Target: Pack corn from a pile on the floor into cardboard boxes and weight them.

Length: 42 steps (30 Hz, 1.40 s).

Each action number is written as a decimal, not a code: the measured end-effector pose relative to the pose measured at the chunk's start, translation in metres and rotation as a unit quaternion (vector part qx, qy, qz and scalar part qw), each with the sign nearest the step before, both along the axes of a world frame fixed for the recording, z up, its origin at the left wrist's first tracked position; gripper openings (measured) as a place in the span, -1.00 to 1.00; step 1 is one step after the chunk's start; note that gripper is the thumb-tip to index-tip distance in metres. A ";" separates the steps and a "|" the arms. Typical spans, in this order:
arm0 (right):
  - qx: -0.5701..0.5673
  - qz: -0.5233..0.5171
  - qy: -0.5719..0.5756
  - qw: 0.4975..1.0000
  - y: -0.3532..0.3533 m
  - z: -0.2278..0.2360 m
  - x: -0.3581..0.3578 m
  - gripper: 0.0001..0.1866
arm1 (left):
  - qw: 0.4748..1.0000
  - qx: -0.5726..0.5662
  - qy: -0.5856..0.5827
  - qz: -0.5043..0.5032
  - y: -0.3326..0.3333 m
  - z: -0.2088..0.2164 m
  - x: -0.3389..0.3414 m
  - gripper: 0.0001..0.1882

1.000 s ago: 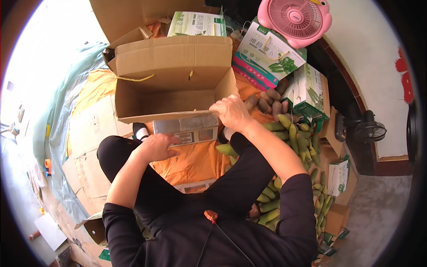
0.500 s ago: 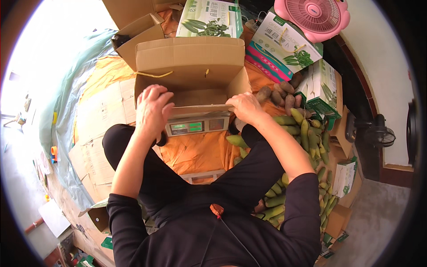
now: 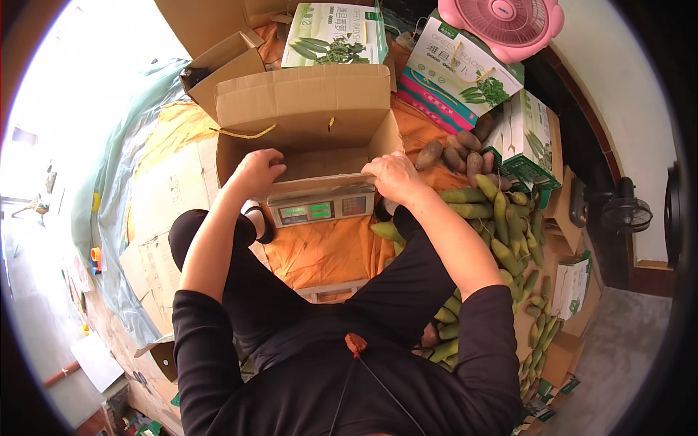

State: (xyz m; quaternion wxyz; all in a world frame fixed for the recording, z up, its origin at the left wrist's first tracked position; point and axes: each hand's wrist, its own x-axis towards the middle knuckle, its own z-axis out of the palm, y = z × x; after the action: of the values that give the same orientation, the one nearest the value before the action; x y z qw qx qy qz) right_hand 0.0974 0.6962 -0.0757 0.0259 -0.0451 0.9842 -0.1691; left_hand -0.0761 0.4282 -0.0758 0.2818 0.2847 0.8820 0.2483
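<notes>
A brown cardboard box [image 3: 313,142] stands open in front of me, its back flap raised and its bare bottom showing. A yellow cord handle [image 3: 251,135] hangs at its back wall. My left hand [image 3: 254,174] is at the box's front left corner, fingers curled over the rim. At the front right corner my right hand [image 3: 396,176] grips the rim, thumb and fingers closed on the cardboard. Just below the front edge is a digital scale [image 3: 320,211] with lit green displays; the box seems to rest on it.
Long green radishes [image 3: 502,218] and brown tubers [image 3: 454,151] lie heaped on my right. Printed cartons [image 3: 465,69] and a pink fan [image 3: 502,25] stand behind them. Orange cloth [image 3: 313,251] covers the floor between my legs; flattened cardboard [image 3: 171,189] lies on the left.
My left hand has come down from above the left corner to the front rim. My right hand stays at the right corner. The whole view has shifted slightly.
</notes>
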 end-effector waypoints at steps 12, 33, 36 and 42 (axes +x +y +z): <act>0.003 -0.007 -0.017 1.000 -0.001 0.005 -0.004 -0.85 | 0.999 0.014 0.040 0.006 -0.005 -0.005 -0.006 -0.60; -0.527 -0.443 -0.098 0.718 -0.040 -0.034 -0.138 -0.72 | 0.973 0.100 -0.046 0.203 0.007 -0.026 -0.038 -0.48; -0.562 -0.460 -0.051 0.685 -0.043 -0.043 -0.137 -0.72 | 0.961 0.138 -0.075 0.226 0.010 -0.035 -0.039 -0.49; -0.368 -0.374 -0.079 0.847 -0.027 -0.040 -0.133 -0.74 | 0.951 0.166 -0.107 0.239 0.019 -0.041 -0.041 -0.62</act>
State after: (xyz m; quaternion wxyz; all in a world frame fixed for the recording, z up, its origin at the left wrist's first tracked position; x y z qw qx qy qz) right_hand -0.0357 0.6688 -0.1160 0.0197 0.3339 0.7866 -0.5190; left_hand -0.1174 0.4477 -0.1173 0.2557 0.0802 0.8351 0.4805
